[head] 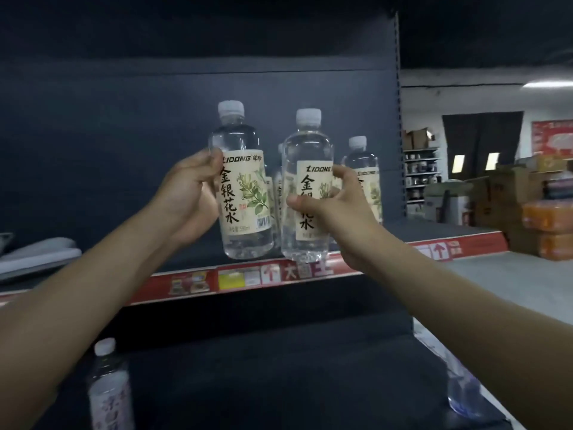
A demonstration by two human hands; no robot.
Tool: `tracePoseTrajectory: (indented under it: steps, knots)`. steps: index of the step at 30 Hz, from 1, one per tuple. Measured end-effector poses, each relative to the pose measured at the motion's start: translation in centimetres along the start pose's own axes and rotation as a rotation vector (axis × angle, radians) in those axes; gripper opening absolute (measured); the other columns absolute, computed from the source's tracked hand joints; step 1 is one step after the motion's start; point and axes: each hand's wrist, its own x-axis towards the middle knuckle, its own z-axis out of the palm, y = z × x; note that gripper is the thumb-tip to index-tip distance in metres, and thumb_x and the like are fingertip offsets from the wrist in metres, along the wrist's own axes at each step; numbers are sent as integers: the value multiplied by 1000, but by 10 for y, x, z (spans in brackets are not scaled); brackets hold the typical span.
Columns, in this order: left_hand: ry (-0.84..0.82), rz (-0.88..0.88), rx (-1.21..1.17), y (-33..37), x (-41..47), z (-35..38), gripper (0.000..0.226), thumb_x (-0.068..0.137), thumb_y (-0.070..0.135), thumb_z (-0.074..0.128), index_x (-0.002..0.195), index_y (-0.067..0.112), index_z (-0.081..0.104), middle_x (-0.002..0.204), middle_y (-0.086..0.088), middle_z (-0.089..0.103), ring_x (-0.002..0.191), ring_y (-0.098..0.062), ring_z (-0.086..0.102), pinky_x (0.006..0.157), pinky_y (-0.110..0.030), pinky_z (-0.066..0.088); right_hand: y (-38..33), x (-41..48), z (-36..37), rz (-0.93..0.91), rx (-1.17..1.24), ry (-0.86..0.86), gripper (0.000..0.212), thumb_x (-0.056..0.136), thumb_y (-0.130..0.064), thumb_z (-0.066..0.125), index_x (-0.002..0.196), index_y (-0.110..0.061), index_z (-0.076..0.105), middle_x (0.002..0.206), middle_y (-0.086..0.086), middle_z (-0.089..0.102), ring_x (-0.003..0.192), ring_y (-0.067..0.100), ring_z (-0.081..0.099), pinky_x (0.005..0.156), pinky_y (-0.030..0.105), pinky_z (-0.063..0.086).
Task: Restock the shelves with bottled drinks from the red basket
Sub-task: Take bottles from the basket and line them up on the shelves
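My left grip [186, 197] curls round one honeysuckle water bottle [240, 187]; my right grip [341, 209] pinches a second bottle [305, 144] (both upright, before the shelf [387, 226]).

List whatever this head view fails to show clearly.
- Red basket: outside the frame.
- Shelf bottles behind the held ones: count hidden by the left bottle and right bottle.
- Right bottle's label: partly covered by the right hand.
- Lower-left bottle: label blurred, cut by the bottom edge.
- Lower-right bottle: blurred, partly behind the right forearm.
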Motion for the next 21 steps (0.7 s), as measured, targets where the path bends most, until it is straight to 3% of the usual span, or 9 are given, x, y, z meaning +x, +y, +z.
tracePoseTrajectory:
  steps: [5,8,9,11,13,15,18,19,21]
  knots:
    - [84,23,75,-12,24,-51,16,100,14,46,99,13,63,99,-6,68,100,-24,63,88,-43,55,14,34,25,-92,-104,56,71,79,-7,80,126,-29,33,108,3,69,89,15,71,74,29,59]
    - [134,3,122,-31,33,-71,19,101,14,47,112,9,62,103,-6,64,102,-23,59,96,-43,48,31,46,25,-94,-194,97,63,77,-15,83,127,-23,45,112,3,65,93,15,69,77,29,59]
    - [141,0,110,-37,36,-76,18,101,14,47,110,9,63,102,-6,64,100,-22,59,95,-42,49,37,47,25,-97,-236,105,60,73,-24,85,124,-23,52,116,6,63,96,18,68,82,34,60]
    - [157,8,75,-49,41,-80,24,102,12,44,85,16,61,88,-2,63,86,-17,60,83,-35,52,50,51,26,-99,-294,120,65,60,-52,83,116,-29,60,119,11,60,100,25,68,88,44,59]
    - [204,13,46,-57,45,-78,20,103,13,43,93,17,60,88,0,66,82,-14,64,76,-32,54,62,55,28,-85,-316,134,78,56,-66,76,122,-30,56,123,9,57,106,29,65,94,49,55]
    - [242,8,24,-63,49,-75,22,103,18,45,120,8,55,97,-2,69,88,-15,67,77,-33,55,65,55,33,-86,-370,132,77,69,-58,76,133,-26,49,129,7,46,114,32,58,101,51,50]
    - [245,-24,44,-64,48,-71,44,102,25,47,139,1,43,116,-11,67,107,-23,67,92,-41,54,60,52,35,-75,-459,134,78,80,-46,75,144,-22,39,132,5,36,118,31,52,104,50,47]
    - [214,-46,98,-63,44,-70,48,100,26,51,140,2,42,122,-13,65,113,-26,65,97,-44,52,57,48,33,-58,-519,126,82,81,-42,76,148,-22,33,134,4,34,119,29,49,105,46,46]
    - [203,-96,376,-62,29,-67,59,91,26,66,140,11,38,122,-7,64,112,-28,63,91,-41,53,55,35,26,-38,-674,87,93,81,-26,79,152,-24,19,133,3,29,113,22,46,95,29,41]
